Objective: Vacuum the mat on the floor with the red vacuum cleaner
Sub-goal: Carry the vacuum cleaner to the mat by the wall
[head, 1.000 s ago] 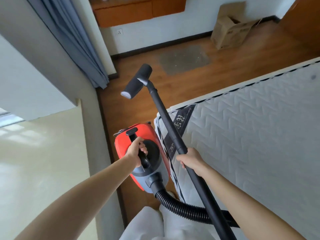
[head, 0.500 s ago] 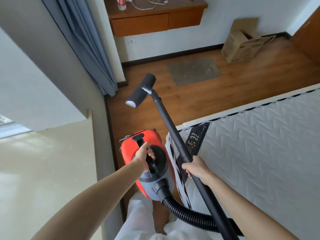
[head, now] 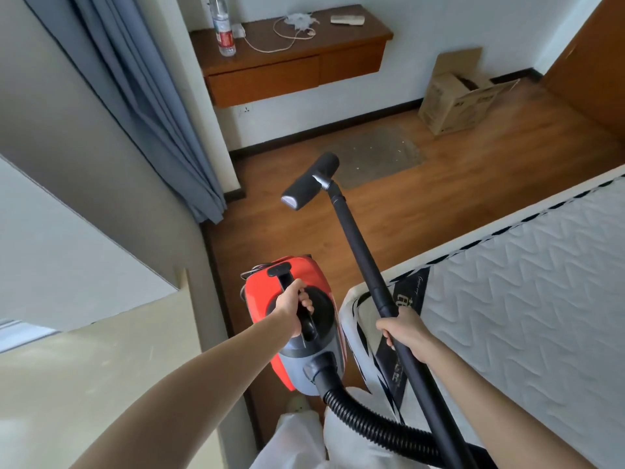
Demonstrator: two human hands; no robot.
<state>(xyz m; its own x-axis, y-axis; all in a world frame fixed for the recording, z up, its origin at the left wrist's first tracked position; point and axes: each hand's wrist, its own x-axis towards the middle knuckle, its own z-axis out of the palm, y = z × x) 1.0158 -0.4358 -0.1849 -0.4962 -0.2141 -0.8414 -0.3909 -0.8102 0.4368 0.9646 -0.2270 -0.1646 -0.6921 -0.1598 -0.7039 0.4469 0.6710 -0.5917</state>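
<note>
Mat: flat grey-brown rectangular floor mat (head: 378, 154), upper centre of the frame, lying on the wooden floor (head: 439, 204) near the white wall's dark skirting; pale specks scattered on its surface.
Vacuum body: red and grey plastic canister vacuum cleaner (head: 297, 326), lower centre, carried above the floor by its black top handle.
Left hand: left hand (head: 293, 308) wrapped around that black handle, fingers curled under it.
Wand: long black rigid tube (head: 362, 262) running from lower right up to centre frame, tilted forward.
Nozzle: black bar-shaped floor head (head: 309, 181) at the wand's far end, overlapping the mat's near-left corner in the picture; looks lifted off the floor, though the angle makes contact hard to judge.
Right hand: right hand (head: 404, 330) clamped around the wand at lower centre-right.
Hose: black ribbed flexible hose (head: 365, 421) leaving the canister's grey end, curving along the bottom of the frame.
Mattress: white quilted mattress (head: 524, 316) with black-and-white edging, filling the right side, just beside the wand.
Box: open brown cardboard box (head: 456, 96), upper right, on the floor against the wall, apart from the mat.
Shelf: wall-mounted brown wooden drawer unit (head: 291, 59), top centre, bearing a clear plastic bottle (head: 223, 28) and a white cable (head: 280, 38).
Curtain: blue-grey fabric curtain (head: 145, 106), upper left.
</note>
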